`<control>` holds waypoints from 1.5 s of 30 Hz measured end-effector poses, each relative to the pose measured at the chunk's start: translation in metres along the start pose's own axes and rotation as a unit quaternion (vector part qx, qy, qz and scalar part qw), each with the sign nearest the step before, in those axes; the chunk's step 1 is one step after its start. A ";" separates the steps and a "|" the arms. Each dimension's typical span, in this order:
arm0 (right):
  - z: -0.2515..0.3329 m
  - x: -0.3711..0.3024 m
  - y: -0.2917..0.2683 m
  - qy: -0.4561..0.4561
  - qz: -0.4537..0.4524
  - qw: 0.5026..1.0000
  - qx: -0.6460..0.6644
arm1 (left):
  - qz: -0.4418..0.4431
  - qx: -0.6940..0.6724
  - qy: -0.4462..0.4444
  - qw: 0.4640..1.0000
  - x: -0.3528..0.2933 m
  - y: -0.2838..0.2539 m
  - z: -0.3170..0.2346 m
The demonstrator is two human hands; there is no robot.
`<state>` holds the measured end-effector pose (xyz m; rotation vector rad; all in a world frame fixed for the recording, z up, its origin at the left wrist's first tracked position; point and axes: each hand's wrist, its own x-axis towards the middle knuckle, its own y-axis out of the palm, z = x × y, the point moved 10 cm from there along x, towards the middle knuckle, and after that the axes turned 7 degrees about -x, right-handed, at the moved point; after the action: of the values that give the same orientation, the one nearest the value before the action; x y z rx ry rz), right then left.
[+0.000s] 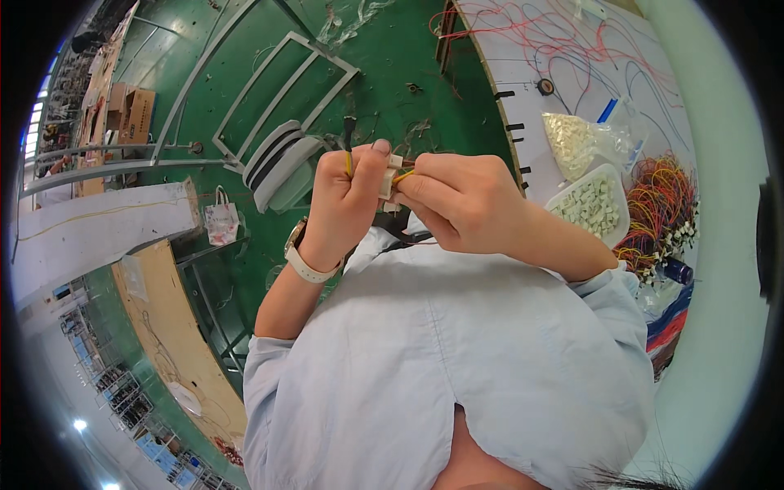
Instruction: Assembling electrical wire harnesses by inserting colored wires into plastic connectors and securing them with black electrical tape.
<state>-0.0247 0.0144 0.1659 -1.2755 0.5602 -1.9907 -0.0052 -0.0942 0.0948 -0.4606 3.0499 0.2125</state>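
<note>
In front of my chest both hands are closed and close together. My left hand (347,196) grips a small white plastic connector (387,184) between thumb and fingers. A wire with a yellow part (349,166) and a black end (349,126) sticks up from the same hand. With thumb and fingertips my right hand (465,196) pinches thin yellow wires (403,176) at the connector's right side. Fingers hide whether the wire ends sit inside the housing. A watch with a white strap (314,268) is on my left wrist.
At the right, a white table (523,69) holds a tray (625,214) of pale connectors, a clear bag of cream-coloured pieces (567,143), bundled coloured wires (657,200) and loose red wires (531,24). A grey stool (282,163) and metal frames (286,77) stand on the green floor.
</note>
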 end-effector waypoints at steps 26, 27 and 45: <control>-0.051 -0.058 0.022 0.237 -0.033 0.955 0.175 | 0.043 -0.024 0.118 0.992 0.022 0.033 0.020; -0.047 -0.060 0.004 0.179 -0.068 0.974 0.125 | 0.044 -0.028 0.100 0.994 0.026 0.025 0.027; -0.246 -0.351 -0.018 0.631 -0.294 0.670 0.257 | 0.269 0.039 -0.144 0.952 0.036 0.107 0.088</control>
<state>-0.1572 0.2865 -0.1381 0.5691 0.0700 -3.0928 -0.0690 0.0090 0.0189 0.3847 2.8041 0.1592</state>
